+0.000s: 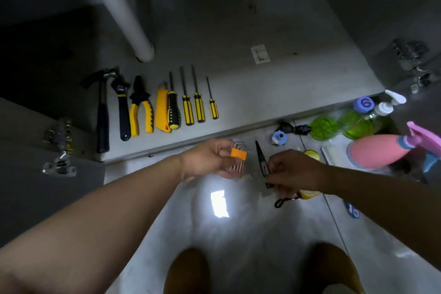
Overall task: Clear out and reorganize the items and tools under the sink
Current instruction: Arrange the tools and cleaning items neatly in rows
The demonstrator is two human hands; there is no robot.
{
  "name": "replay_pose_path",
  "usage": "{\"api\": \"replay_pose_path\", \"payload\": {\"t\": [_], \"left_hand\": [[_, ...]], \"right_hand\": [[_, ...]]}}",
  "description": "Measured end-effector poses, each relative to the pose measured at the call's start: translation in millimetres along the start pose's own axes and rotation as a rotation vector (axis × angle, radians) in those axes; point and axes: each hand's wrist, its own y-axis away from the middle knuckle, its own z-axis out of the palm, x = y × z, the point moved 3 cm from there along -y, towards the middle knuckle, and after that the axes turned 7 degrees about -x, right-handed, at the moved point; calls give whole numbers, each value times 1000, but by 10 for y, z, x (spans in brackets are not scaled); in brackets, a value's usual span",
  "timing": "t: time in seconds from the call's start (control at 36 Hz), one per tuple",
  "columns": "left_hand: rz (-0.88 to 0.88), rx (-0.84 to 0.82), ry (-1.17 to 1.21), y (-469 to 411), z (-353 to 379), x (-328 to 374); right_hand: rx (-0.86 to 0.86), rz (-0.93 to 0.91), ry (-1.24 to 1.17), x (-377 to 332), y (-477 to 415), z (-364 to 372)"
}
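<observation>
A metal door hinge (59,148) sits just left of the cabinet floor (238,93). On that floor, along its front edge, the tools lie in a neat row with handles toward the person: a black claw hammer (102,112), an adjustable wrench (123,107), yellow-handled pliers (139,110), a yellow utility knife (162,112), a stubby-gripped screwdriver (173,112), then three screwdrivers with yellow-and-black handles (187,110) (199,107) (214,108). Behind the row, toward the back of the cabinet floor, a white drain pipe (119,7) slants down.

Just in front of the cabinet floor's edge, over the shiny tiles, the left hand (210,160) holds a hex key set (238,154) in its orange holder, fingers curled round it. Beside it the right hand (293,172) pinches the lower end of a slim black pointed tool (261,160); what kind of tool is unclear. A yellow object (310,194) shows from behind that hand, with a black cord loop (284,200) trailing below it.

Farther right, on the tiles at the cabinet floor's front right corner, stand a small blue-and-white roll (279,138), a crumpled black thing (296,129), two green bottles (324,126) (358,124), a white pump dispenser (384,107), a white brush (328,155) and a pink spray bottle (377,150) lying on its side. A second hinge (410,59) shows to the right of the cabinet floor.
</observation>
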Motion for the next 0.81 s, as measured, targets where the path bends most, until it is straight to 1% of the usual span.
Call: {"api": "replay_pose_path", "payload": {"t": [0.08, 0.14, 0.19, 0.28, 0.36, 0.5, 0.58, 0.69, 0.81], "left_hand": [[74, 83, 19, 126, -192, 273], [130, 177, 22, 173, -349, 426], [190, 307, -23, 203, -512, 583], [237, 527, -97, 207, -787, 772], [238, 652, -148, 149, -1070, 899], [197, 773, -245, -51, -1506, 1007], [191, 806, -266, -227, -1694, 1023], [130, 825, -409, -473, -1852, 1080], [146, 843, -455, -641, -1910, 1168]], "right_hand": [[80, -58, -45, -280, 10, -101], [127, -77, -55, -465, -48, -139], [191, -101, -38, -642, -146, -174], [297, -105, 38, -874, -324, -228], [364, -88, 176, -1075, -512, -280], [414, -81, 225, -1249, -707, -305], [452, -68, 285, -1287, -771, -322], [542, -61, 375, -1287, -841, -366], [603, -117, 360, -1252, -849, -351]]}}
